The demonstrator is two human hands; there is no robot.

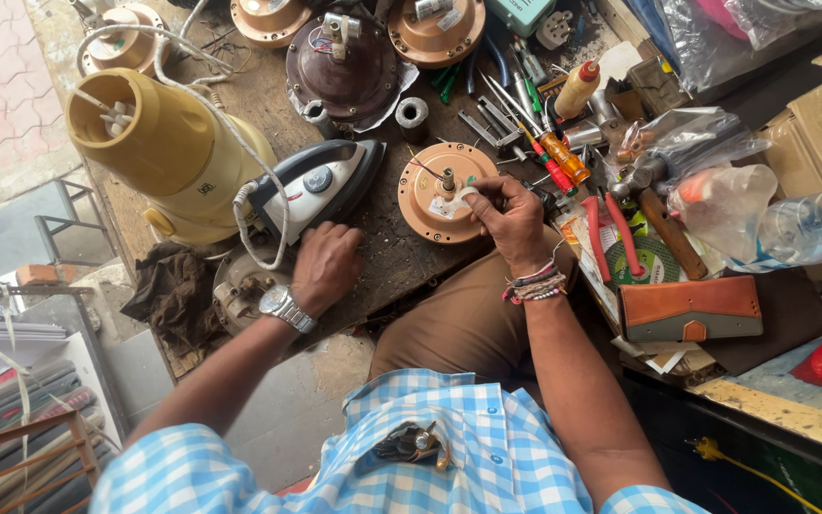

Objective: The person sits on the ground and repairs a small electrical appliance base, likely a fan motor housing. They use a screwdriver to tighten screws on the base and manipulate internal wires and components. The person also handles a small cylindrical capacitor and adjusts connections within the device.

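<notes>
An orange round motor housing (pixel 427 203) with a centre shaft lies on the wooden workbench (pixel 268 105). My right hand (pixel 506 217) rests on its right edge, fingers pinched on a small white piece beside the shaft. My left hand (pixel 325 265), with a metal wristwatch, lies palm down on the bench just below a black and white clothes iron (pixel 316 186). Its fingers are curled and hold nothing I can see.
A yellow mixer base (pixel 168 152) with a white cord stands left. More round motor housings (pixel 344 67) sit at the back. Screwdrivers (pixel 549 157), red pliers (pixel 611 238), a hammer, plastic bottles (pixel 773 224) and an orange wallet (pixel 689 306) crowd the right side.
</notes>
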